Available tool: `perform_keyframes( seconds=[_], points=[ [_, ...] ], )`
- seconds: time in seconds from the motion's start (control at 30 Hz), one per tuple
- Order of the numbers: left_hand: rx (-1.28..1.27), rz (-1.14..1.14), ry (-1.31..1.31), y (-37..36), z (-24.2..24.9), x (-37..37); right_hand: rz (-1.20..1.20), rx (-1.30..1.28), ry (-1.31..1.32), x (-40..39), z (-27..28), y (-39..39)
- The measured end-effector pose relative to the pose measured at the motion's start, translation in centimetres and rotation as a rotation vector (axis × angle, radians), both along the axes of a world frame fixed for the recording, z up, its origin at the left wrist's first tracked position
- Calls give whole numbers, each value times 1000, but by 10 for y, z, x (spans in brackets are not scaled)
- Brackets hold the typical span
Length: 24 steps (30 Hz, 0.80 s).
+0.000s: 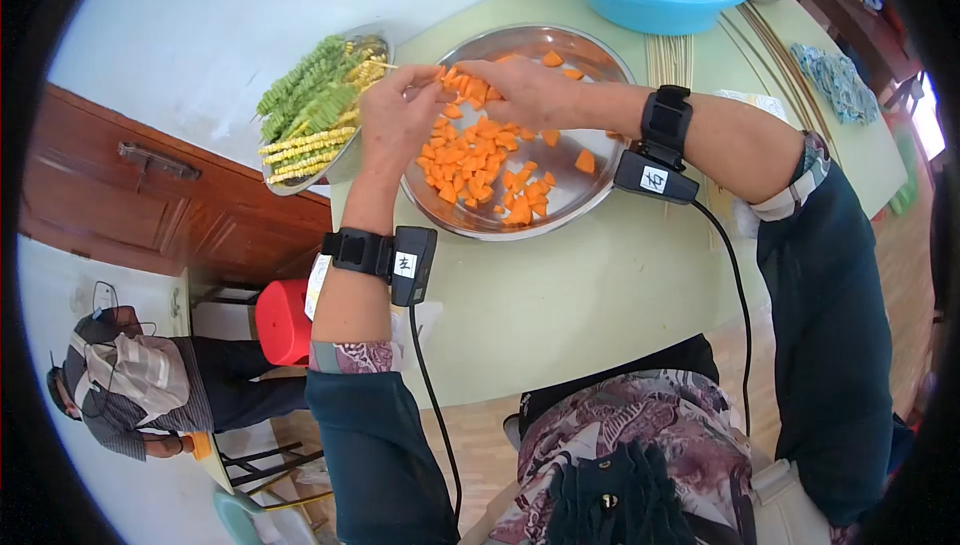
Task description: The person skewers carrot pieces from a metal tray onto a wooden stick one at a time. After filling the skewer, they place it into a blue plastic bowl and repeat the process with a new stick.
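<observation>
From the head view, the carrot pieces (pixel 460 165) lie heaped in the steel basin (pixel 575 190) on the tabletop (pixel 570 295), a few raised between both hands. The left hand (pixel 398 115) has its fingers bent inward, and the right hand (pixel 530 95) reaches in opposite; I can't tell whether either is clamped on a piece. I'd handle them low over the basin, one at a time with a light pinch, so strays drop inside.
</observation>
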State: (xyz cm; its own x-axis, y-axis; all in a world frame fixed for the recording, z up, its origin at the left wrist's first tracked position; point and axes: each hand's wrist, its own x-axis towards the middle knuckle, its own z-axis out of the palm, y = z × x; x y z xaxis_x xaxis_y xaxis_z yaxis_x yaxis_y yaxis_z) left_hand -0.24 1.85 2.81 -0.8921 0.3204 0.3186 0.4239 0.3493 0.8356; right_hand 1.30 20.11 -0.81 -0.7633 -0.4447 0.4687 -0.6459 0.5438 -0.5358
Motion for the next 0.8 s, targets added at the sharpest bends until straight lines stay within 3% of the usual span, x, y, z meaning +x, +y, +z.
perform_keyframes(
  seconds=[0.17, 0.37, 0.43, 0.67, 0.73, 0.8],
  points=[
    [-10, -27, -14, 0, 0, 0, 10, 16, 24, -1, -3, 2],
    [-31, -62, 20, -2, 0, -1, 87, -70, -167, 0, 2, 2],
    [-30, -66, 15, -3, 1, -1, 43, 16, -19, -2, -1, 1],
    [-71, -74, -7, -4, 0, -4, 60, -28, -166, -1, 1, 1],
    [-76, -69, 8, -2, 0, -4, 24, 4, 70, -11, -2, 0],
    [-32, 20, 101, 2, -1, -5, -44, -25, -15, -20, -1, -2]
  ],
)
